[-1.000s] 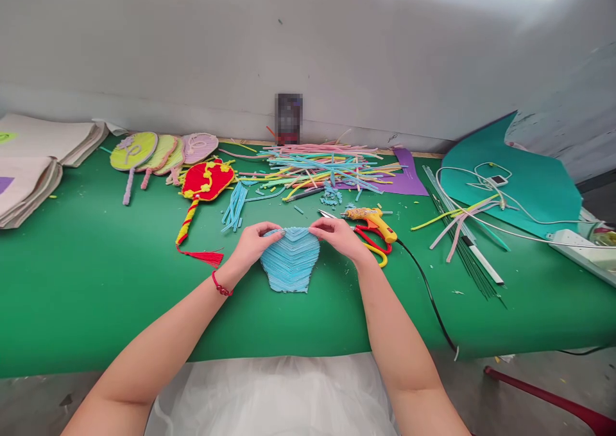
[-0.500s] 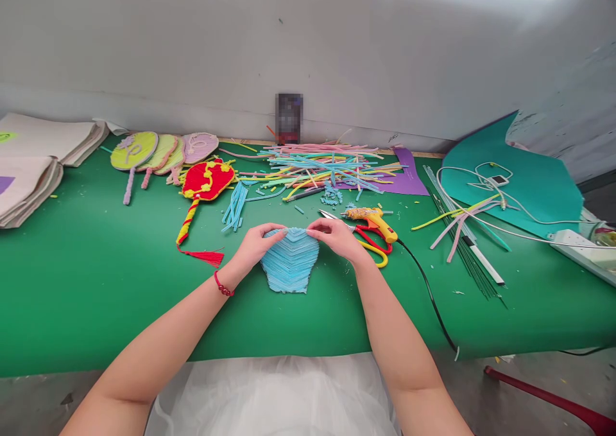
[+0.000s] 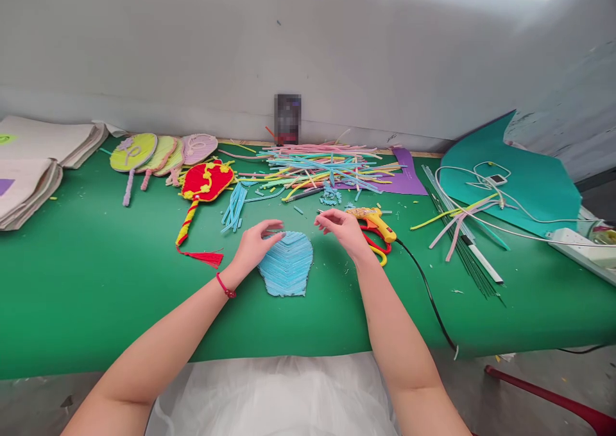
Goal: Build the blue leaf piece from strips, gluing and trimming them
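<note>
A light-blue panel of chenille stems (image 3: 287, 266) lies flat on the green table, ribbed in a V pattern, with a rounded top and narrower, straight bottom. My left hand (image 3: 257, 244) is at its upper left, fingers and thumb apart, the thumb at the panel's edge. Right of the panel, my right hand (image 3: 342, 229) hovers off it with fingers loosely bent and nothing visible in them. Partly hidden behind that hand are scissors (image 3: 382, 255) with red and yellow handles. A yellow hot glue gun (image 3: 375, 221) lies beside them.
Behind are a heap of coloured chenille stems (image 3: 317, 166) and a bundle of blue pieces (image 3: 235, 206). A red fan with tassel (image 3: 208, 180) and several pastel fans (image 3: 133, 152) lie left. The glue gun's black cord (image 3: 426, 282) runs to the front edge. Teal sheet (image 3: 524, 179) at right.
My right hand has let go of the blue panel's top edge and moved slightly up and away. The left fingers have opened, and the panel has shifted a little left and down.
</note>
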`<control>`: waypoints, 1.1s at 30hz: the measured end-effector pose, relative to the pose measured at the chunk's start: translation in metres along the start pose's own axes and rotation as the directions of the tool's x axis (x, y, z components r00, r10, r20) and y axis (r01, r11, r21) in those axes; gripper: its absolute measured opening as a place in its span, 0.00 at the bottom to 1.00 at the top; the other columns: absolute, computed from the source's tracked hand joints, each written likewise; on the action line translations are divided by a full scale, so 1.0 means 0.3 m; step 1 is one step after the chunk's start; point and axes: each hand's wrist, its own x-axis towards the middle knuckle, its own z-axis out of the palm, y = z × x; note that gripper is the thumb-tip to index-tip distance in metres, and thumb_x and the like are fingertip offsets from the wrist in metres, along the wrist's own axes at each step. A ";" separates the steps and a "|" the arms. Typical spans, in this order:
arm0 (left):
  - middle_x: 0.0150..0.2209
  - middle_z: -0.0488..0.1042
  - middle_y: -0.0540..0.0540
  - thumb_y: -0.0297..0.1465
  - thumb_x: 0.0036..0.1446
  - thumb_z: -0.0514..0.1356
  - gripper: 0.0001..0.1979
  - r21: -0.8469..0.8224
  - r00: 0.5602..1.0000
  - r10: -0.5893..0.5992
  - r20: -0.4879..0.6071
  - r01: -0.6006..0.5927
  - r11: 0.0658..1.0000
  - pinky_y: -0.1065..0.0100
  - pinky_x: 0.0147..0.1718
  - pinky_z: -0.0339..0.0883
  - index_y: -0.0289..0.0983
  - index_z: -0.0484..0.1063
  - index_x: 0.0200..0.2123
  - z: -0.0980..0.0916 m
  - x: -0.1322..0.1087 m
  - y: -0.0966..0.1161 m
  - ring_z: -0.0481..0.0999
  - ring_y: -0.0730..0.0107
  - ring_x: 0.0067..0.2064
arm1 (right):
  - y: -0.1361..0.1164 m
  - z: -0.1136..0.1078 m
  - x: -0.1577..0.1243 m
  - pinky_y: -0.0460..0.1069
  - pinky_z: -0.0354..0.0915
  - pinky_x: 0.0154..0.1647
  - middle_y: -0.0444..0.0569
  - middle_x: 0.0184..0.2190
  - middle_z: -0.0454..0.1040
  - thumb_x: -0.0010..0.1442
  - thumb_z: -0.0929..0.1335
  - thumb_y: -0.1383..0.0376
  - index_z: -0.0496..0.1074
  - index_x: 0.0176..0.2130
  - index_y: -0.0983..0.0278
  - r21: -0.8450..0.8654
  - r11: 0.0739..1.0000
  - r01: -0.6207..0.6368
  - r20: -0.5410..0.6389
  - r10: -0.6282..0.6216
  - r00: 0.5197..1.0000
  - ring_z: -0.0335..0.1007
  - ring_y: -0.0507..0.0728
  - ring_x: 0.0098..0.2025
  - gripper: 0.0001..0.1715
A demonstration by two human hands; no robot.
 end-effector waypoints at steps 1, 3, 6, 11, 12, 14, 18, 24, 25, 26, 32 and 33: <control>0.49 0.73 0.43 0.38 0.53 0.59 0.19 0.039 0.998 0.053 -0.046 -0.051 0.998 0.64 0.47 0.66 0.39 0.71 0.48 -0.001 -0.007 0.013 0.73 0.63 0.47 | -0.003 -0.005 -0.004 0.46 0.63 0.27 0.45 0.26 0.72 0.47 0.70 0.44 0.72 0.30 0.63 0.072 0.997 -0.005 0.039 0.002 0.999 0.64 0.50 0.26 0.24; 0.52 0.70 0.44 0.36 0.56 0.57 0.17 0.140 0.978 0.178 -0.109 -0.162 0.977 0.62 0.52 0.61 0.41 0.69 0.49 -0.002 -0.023 0.043 0.69 0.63 0.52 | -0.004 -0.004 -0.015 0.46 0.58 0.22 0.44 0.19 0.67 0.48 0.63 0.35 0.68 0.23 0.63 0.178 0.983 -0.044 0.195 0.008 0.981 0.59 0.49 0.20 0.34; 0.47 0.72 0.45 0.35 0.58 0.56 0.12 0.168 0.956 0.279 -0.092 -0.262 0.950 0.63 0.52 0.61 0.40 0.72 0.45 0.000 -0.043 0.077 0.70 0.64 0.51 | 0.010 0.032 -0.031 0.47 0.53 0.17 0.43 0.09 0.54 0.47 0.44 0.29 0.60 0.14 0.61 0.213 0.963 -0.165 0.444 0.055 0.894 0.50 0.49 0.15 0.46; 0.36 0.75 0.47 0.33 0.55 0.58 0.07 0.088 0.967 0.255 -0.024 -0.252 0.964 0.66 0.42 0.66 0.40 0.74 0.37 0.015 -0.066 0.086 0.74 0.66 0.40 | 0.030 0.122 -0.041 0.46 0.48 0.16 0.42 0.06 0.49 0.46 0.40 0.29 0.59 0.11 0.61 0.249 0.922 -0.297 0.706 0.038 0.707 0.48 0.49 0.13 0.49; 0.34 0.75 0.48 0.33 0.55 0.59 0.06 0.066 0.970 0.243 -0.022 -0.241 0.968 0.66 0.40 0.67 0.39 0.74 0.35 0.018 -0.072 0.086 0.74 0.67 0.38 | 0.030 0.134 -0.043 0.46 0.48 0.16 0.42 0.06 0.50 0.47 0.42 0.29 0.60 0.12 0.62 0.258 0.916 -0.308 0.739 0.018 0.673 0.49 0.49 0.13 0.48; 0.32 0.75 0.48 0.33 0.54 0.60 0.05 0.019 0.974 0.224 -0.038 -0.223 0.975 0.68 0.38 0.67 0.39 0.74 0.33 0.022 -0.082 0.091 0.74 0.68 0.35 | 0.031 0.150 -0.045 0.46 0.49 0.18 0.41 0.07 0.52 0.50 0.48 0.30 0.63 0.14 0.63 0.260 0.911 -0.320 0.784 -0.006 0.621 0.50 0.48 0.14 0.46; 0.33 0.76 0.48 0.33 0.54 0.59 0.05 -0.033 0.978 0.197 -0.066 -0.199 0.979 0.68 0.38 0.67 0.38 0.74 0.32 0.024 -0.089 0.104 0.74 0.68 0.36 | 0.037 0.167 -0.044 0.45 0.49 0.17 0.40 0.09 0.57 0.50 0.57 0.33 0.66 0.17 0.65 0.187 0.929 -0.320 0.772 0.063 0.633 0.51 0.47 0.14 0.40; 0.31 0.75 0.48 0.35 0.56 0.57 0.09 -0.017 0.984 0.120 -0.128 -0.123 0.992 0.69 0.36 0.66 0.38 0.74 0.36 -0.019 -0.038 0.083 0.74 0.69 0.33 | 0.044 0.129 -0.008 0.42 0.44 0.14 0.36 0.14 0.59 0.49 0.70 0.47 0.68 0.27 0.64 0.235 0.918 -0.320 0.352 0.227 0.908 0.50 0.44 0.14 0.23; 0.28 0.74 0.49 0.36 0.56 0.56 0.11 -0.014 0.984 0.106 -0.141 -0.109 0.994 0.69 0.34 0.66 0.38 0.74 0.37 -0.031 -0.026 0.074 0.73 0.70 0.31 | 0.042 0.113 -0.001 0.42 0.44 0.15 0.35 0.14 0.58 0.48 0.71 0.48 0.67 0.26 0.64 0.271 0.910 -0.315 0.284 0.237 0.929 0.49 0.43 0.15 0.23; 0.25 0.72 0.50 0.38 0.57 0.56 0.12 0.003 0.984 0.086 -0.154 -0.087 0.996 0.69 0.32 0.65 0.38 0.74 0.37 -0.042 -0.015 0.065 0.71 0.70 0.29 | 0.041 0.096 0.006 0.42 0.44 0.15 0.35 0.14 0.58 0.47 0.71 0.48 0.67 0.26 0.64 0.303 0.902 -0.307 0.230 0.244 0.942 0.49 0.43 0.15 0.23; 0.31 0.71 0.48 0.38 0.59 0.52 0.13 0.191 0.983 0.089 -0.158 -0.058 0.980 0.67 0.36 0.64 0.38 0.74 0.36 -0.065 0.013 0.014 0.71 0.68 0.35 | 0.030 0.038 0.018 0.43 0.53 0.19 0.41 0.19 0.66 0.48 0.70 0.48 0.70 0.30 0.63 0.225 0.972 -0.059 -0.195 0.104 0.975 0.59 0.47 0.22 0.21; 0.35 0.72 0.47 0.37 0.59 0.53 0.12 0.241 0.985 0.111 -0.129 -0.077 0.967 0.66 0.40 0.63 0.38 0.74 0.35 -0.058 0.011 0.007 0.71 0.66 0.38 | 0.027 0.039 0.015 0.44 0.56 0.21 0.43 0.22 0.69 0.49 0.70 0.48 0.71 0.31 0.63 0.150 0.988 -0.021 -0.253 0.059 0.966 0.62 0.49 0.25 0.21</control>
